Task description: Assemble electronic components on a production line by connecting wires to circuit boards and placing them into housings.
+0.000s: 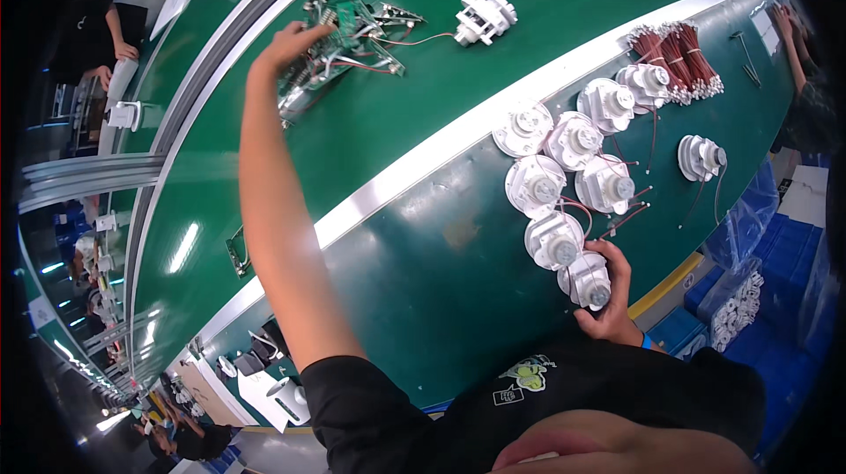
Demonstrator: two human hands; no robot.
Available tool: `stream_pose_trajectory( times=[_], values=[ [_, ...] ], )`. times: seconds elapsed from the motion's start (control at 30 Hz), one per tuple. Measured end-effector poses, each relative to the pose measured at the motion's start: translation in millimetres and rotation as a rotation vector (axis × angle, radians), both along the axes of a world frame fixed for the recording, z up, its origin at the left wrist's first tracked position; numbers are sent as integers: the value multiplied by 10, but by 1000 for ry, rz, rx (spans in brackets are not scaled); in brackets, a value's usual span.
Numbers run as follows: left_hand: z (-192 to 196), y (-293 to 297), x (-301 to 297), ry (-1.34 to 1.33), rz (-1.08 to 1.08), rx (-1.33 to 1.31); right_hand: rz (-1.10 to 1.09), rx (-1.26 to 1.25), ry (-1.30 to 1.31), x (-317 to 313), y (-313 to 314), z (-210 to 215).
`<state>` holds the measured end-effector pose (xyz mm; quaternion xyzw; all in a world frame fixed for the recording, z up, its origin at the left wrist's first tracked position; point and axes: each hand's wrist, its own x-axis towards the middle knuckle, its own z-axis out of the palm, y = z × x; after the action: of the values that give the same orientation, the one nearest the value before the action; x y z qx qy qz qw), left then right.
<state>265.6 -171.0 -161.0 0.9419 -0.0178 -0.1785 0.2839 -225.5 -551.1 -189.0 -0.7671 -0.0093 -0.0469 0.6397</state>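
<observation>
Looking down from head height, with clock directions taken from the centre of the view: at 11 o'clock the left hand [295, 44] reaches into a tangled pile of green circuit boards [352, 29] on a green surface [211, 148] beyond a pale metal rail [423, 163]; its fingertips are partly lost among the parts, so whether its grip is apart or clamped cannot be told. A thin reddish wire [425, 39] runs from the pile to a white round unit [486, 14] between 12 and 1. At 4 o'clock the right hand [614, 298] has its grip curled round the nearest white motor unit [585, 280] — fingers on the far side, thumb on the near side — at the edge of the dark green desk [414, 289]. Seven similar units [573, 141] crowd up from it toward 2 o'clock, some trailing red and dark leads. Past them at 2 lie tied bundles of red wires [677, 62]; a separate white unit [701, 158] sits at 3, with blue bins [677, 330] below the desk at 4
</observation>
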Motion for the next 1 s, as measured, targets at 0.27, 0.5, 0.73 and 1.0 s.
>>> stream_pose_trajectory(
  times=[0.27,0.5,0.73,1.0],
  values=[
    [27,178,-1202,198,-184,-105,46,-119,-80,105,37,53],
    [480,0,-2762,-45,-73,-165,5,-27,-105,129,35,56],
    [0,2272,-3039,-181,872,702,33,-29,-92,127,77,81],
    [-421,1773,-2233,-367,1117,318,-6,-38,-76,100,85,60]
  ],
)
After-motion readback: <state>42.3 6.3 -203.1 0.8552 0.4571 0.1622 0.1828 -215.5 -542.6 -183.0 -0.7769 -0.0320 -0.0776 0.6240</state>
